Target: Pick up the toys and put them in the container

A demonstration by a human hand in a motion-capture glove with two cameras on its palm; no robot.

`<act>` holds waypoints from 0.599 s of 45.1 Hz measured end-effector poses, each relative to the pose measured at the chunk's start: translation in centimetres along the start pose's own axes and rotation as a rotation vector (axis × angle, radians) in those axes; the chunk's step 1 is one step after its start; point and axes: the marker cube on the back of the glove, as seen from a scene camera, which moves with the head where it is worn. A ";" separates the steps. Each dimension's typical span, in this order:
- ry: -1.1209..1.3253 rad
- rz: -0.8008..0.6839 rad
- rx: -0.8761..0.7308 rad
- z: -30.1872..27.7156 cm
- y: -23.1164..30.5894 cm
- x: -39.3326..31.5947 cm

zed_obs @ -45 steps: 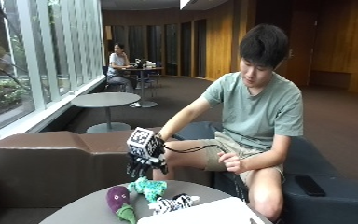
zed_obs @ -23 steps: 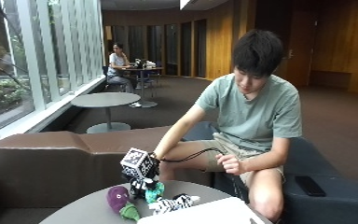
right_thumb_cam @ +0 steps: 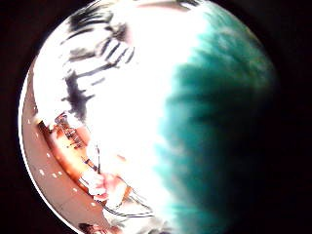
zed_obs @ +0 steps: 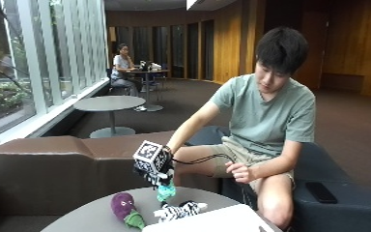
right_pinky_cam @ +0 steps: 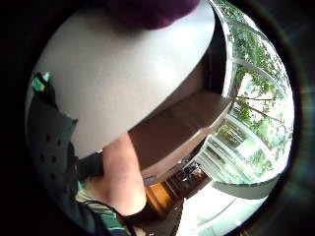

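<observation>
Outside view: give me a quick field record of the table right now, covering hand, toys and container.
hand: gloved right hand raised above the table, gripping the teal toy
teal toy: lifted off the table, hanging under the hand
purple toy: eggplant plush lying on the table
striped toy: zebra plush lying on the table beside the container
container: white container at the near table edge; inside not visible
toys in container: cannot tell
</observation>
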 end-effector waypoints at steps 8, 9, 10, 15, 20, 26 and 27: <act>0.051 -0.011 0.078 -8.2 2.7 -1.8; 0.058 -0.012 0.100 -9.4 3.1 -2.0; 0.063 -0.013 0.121 -10.6 3.7 -2.3; 0.073 -0.031 0.208 -16.5 5.5 -4.4; 0.102 -0.080 0.312 -22.6 6.9 -7.1; 0.097 -0.118 0.445 -30.3 7.2 -13.4; 0.092 -0.124 0.460 -31.2 7.1 -14.6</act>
